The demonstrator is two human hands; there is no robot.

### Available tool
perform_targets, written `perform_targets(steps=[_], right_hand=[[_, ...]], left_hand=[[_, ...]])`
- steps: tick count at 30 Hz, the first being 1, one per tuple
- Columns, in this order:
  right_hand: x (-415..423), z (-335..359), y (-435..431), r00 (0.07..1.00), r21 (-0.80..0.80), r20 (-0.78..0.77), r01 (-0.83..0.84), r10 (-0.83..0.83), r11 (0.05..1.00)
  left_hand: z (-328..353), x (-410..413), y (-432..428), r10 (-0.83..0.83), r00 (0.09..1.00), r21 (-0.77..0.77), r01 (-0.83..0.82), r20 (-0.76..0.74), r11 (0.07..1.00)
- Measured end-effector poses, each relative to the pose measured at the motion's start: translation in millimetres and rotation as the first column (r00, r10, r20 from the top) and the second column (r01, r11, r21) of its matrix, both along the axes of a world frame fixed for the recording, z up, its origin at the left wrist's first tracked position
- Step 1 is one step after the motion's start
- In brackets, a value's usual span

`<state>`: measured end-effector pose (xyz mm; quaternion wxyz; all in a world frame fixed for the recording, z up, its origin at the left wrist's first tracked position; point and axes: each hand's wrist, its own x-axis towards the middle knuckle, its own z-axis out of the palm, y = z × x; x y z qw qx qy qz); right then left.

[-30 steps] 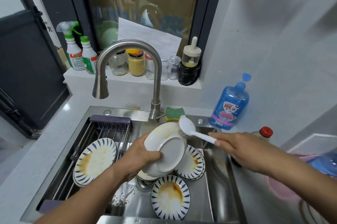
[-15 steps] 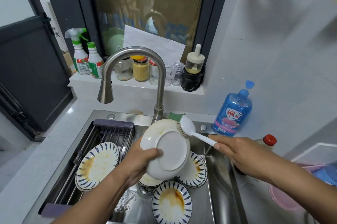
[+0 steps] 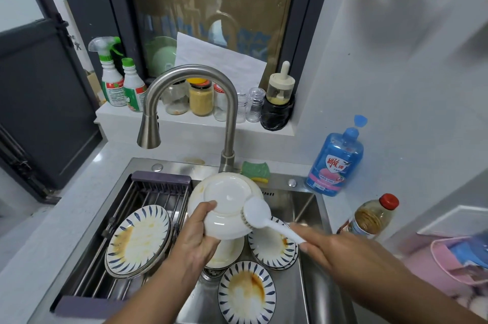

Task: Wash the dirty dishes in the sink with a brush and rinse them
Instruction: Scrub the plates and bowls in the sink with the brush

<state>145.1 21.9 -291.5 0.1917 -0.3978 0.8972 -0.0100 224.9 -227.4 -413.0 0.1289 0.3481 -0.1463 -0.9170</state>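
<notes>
In sink [image 3: 306, 207], stained plates [image 3: 247, 294], brush [image 3: 257, 212] on bowl [image 3: 227, 199]

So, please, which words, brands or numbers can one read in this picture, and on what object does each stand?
"雕": big character on the blue soap bottle; its small print is blurred.
"ell": end of a word on the sink wall, beside the white bowl; its start is unclear.
Too blurred to read: labels of the spray bottle, the green-capped bottle and the red-capped bottle.

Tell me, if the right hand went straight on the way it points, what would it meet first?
Probably the white bowl. The right hand points forward-left along the brush it holds, whose bristles touch the bowl's outside; the left hand grips that bowl. Depth is unclear.
</notes>
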Motion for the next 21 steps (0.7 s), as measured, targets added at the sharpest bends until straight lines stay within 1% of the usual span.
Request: perform_targets(steps=[2,5,8,12,15,17,18,20,21], right_hand=[[-0.5,1.8,2.8,0.999,0.013,-0.044,0.006,-0.005,1.0],[-15.9,4.3,6.1,0.994,-0.028,-0.041,0.102,-0.103,0.994],[-30.1,4.3,4.3,0.984,-0.115,0.044,0.179,-0.175,0.977],[-20.9,-3.3,6.7,0.97,-0.185,0.149,0.217,-0.19,0.959],[0.6,-15.0,6.9,0.959,-0.181,0.219,0.22,-0.179,0.959],[9.6,-24.8,5.6,0.962,-0.146,0.229,0.183,-0.147,0.972],[12.5,-27.8,4.5,0.962,-0.157,0.229,0.185,-0.146,0.97],[13.2,-31.3,1.1,0.95,-0.237,0.239,0.259,-0.202,0.936],[12.4,-31.2,-2.2,0.93,-0.302,0.268,0.33,-0.253,0.894]], left_hand=[[-0.5,-0.8,1.1,0.007,1.0,0.016,-0.007,-0.021,1.0],[0.0,1.4,3.2,-0.01,0.998,0.052,0.013,-0.067,0.999],[2.0,4.2,5.0,-0.021,0.993,0.079,0.031,-0.118,0.996],[4.2,4.3,2.7,0.015,0.983,0.107,0.005,-0.183,0.994],[2.8,3.1,1.6,0.089,0.982,0.128,-0.068,-0.167,0.989],[0.0,3.1,1.2,0.14,0.981,0.139,-0.121,-0.131,0.983],[-2.0,3.2,0.8,0.155,0.981,0.147,-0.137,-0.118,0.98],[-5.6,3.9,0.5,0.161,0.981,0.149,-0.144,-0.109,0.978],[-5.4,4.9,1.5,0.15,0.982,0.143,-0.133,-0.116,0.981]])
